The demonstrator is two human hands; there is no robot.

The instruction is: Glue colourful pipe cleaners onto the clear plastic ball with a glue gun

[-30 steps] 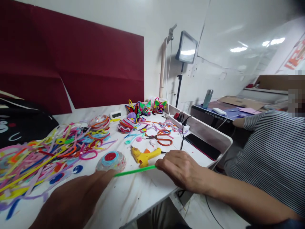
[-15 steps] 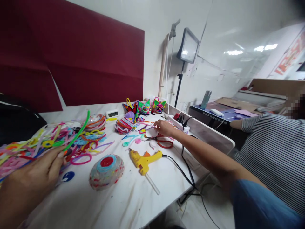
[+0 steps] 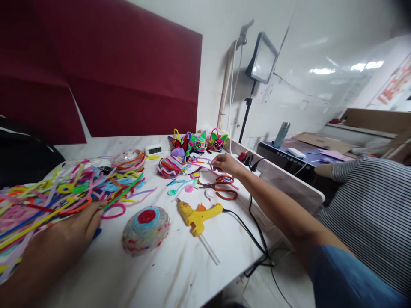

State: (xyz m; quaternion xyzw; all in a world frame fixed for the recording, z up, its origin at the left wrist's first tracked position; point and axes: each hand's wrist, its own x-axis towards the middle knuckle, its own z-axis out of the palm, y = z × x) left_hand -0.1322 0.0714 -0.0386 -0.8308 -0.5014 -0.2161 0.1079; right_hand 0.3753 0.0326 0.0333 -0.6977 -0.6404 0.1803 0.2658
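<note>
Between the fingers of my left hand [image 3: 85, 224] is a green pipe cleaner [image 3: 125, 189], slanting up to the right over a pile of pipe cleaners [image 3: 69, 188]. My right hand [image 3: 224, 164] reaches toward the back of the table with its fingers pinched; what they hold, if anything, is hidden. Close in front of it lie open scissors [image 3: 226, 188] with orange-red handles. A yellow glue gun [image 3: 197, 216] rests on its side, a clear glue stick poking out. Left of it stands a clear dome [image 3: 146, 231] topped with blue and red rings.
Pipe-cleaner cat figures [image 3: 199, 143] stand at the back beside a striped ball-like piece [image 3: 170, 167] and a small digital clock [image 3: 154, 150]. The glue gun's black cord [image 3: 244, 222] hangs over the right edge. A person in a striped shirt [image 3: 369, 205] sits at right.
My left hand has lowered, and the green pipe cleaner has tipped from steep to a flatter slant. My right hand has stayed near the scissors. The view has shifted slightly left.
</note>
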